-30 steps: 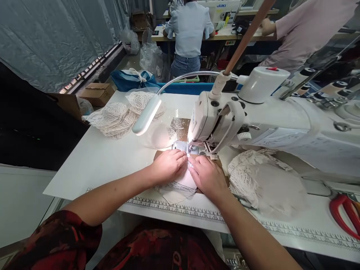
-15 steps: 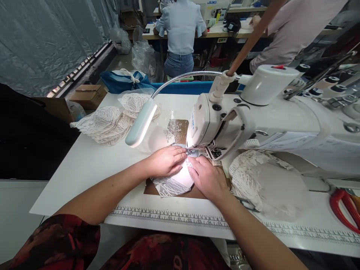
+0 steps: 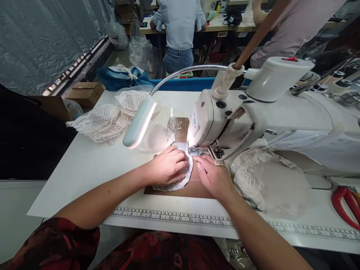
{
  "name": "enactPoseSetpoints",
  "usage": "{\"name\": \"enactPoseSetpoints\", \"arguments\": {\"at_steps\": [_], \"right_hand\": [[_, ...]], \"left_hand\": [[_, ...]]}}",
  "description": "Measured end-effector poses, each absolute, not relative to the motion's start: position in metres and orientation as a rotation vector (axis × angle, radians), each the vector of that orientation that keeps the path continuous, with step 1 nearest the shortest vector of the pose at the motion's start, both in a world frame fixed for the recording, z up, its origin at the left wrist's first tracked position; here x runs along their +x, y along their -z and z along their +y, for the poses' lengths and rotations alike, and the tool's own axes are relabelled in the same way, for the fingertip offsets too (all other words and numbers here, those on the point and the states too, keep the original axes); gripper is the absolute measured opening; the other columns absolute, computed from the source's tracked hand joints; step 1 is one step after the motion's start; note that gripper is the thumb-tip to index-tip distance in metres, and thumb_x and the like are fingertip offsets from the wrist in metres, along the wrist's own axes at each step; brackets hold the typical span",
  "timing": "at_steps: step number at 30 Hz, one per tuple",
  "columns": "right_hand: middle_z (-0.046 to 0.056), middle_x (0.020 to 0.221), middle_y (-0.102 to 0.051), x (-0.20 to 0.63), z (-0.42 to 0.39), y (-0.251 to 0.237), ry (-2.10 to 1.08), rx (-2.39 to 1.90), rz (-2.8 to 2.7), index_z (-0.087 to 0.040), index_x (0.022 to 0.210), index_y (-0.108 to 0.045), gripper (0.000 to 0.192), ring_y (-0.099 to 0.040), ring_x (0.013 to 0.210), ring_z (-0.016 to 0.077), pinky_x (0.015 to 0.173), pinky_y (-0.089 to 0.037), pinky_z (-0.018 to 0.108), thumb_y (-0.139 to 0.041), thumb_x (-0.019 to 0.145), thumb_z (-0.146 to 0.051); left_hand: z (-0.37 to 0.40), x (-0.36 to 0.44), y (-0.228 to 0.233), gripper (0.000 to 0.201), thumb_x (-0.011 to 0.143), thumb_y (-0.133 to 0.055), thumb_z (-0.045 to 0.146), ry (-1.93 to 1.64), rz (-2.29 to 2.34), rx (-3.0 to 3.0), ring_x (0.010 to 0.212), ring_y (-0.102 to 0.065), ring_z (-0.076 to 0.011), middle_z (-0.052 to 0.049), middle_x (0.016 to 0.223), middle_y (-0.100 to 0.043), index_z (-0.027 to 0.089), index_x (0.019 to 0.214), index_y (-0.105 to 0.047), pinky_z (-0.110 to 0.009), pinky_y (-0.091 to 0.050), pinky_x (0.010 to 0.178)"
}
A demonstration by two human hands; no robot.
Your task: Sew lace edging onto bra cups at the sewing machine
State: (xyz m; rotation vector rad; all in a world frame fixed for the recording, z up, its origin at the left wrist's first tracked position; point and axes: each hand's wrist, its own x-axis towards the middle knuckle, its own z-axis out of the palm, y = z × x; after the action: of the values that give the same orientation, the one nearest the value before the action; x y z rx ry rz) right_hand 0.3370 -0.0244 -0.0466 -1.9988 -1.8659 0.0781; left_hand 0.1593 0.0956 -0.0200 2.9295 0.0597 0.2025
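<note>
White and big, the sewing machine [image 3: 270,112] sits on the table [image 3: 92,165]. One long lamp [image 3: 140,122] hangs just left of the machine's head. Two heaps of lace sit by the machine: one lace pile [image 3: 109,118] well to its left, past the lamp, and one lace heap [image 3: 267,180] just below its arm. One pair of red scissors [image 3: 344,204] lies under the machine's right end. One small lace piece [image 3: 182,174] lies right at the machine's needle, on a brown board [image 3: 194,189]. The left hand [image 3: 168,167] presses flat on it, fingers bent a little. The right hand [image 3: 213,178] rests beside it, fingers curled, tips near the needle; it grips nothing I can see.
</note>
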Motion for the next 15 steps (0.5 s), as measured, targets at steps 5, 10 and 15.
{"name": "enactPoseSetpoints", "arguments": {"at_steps": [5,10,15], "right_hand": [[0.01,0.102,-0.071,0.3376,-0.0263,0.0469,-0.128,-1.962,-1.838,-0.019,0.112,-0.069,0.037,-0.064,0.09,0.0204,0.074,-0.048,0.029,-0.038,0.093,-0.023],[0.006,0.096,-0.071,0.3353,-0.0252,0.0459,-0.102,-1.902,-1.896,-0.023,0.113,-0.07,0.036,-0.062,0.084,0.018,0.071,-0.046,0.027,-0.04,0.092,-0.021],[0.005,0.09,-0.068,0.3323,-0.0244,0.0434,-0.144,-1.974,-2.008,-0.023,0.112,-0.071,0.037,-0.056,0.072,0.016,0.057,-0.037,0.026,-0.044,0.087,-0.015]], "left_hand": [[0.0986,0.1551,0.026,0.031,0.093,-0.048,0.033,-0.232,0.035,2.928,0.106,-0.055,-0.0275,-0.015,0.108,-0.064,0.012,0.112,-0.06,-0.048,-0.038,0.1],[0.1023,0.1535,0.025,0.03,0.092,-0.048,0.033,-0.24,0.002,2.92,0.107,-0.055,-0.0268,-0.014,0.109,-0.064,0.013,0.111,-0.06,-0.049,-0.034,0.104],[0.1048,0.1538,0.0236,0.025,0.092,-0.047,0.03,-0.22,0.003,2.902,0.107,-0.056,-0.0257,-0.013,0.111,-0.064,0.015,0.107,-0.061,-0.048,-0.033,0.105]]}}
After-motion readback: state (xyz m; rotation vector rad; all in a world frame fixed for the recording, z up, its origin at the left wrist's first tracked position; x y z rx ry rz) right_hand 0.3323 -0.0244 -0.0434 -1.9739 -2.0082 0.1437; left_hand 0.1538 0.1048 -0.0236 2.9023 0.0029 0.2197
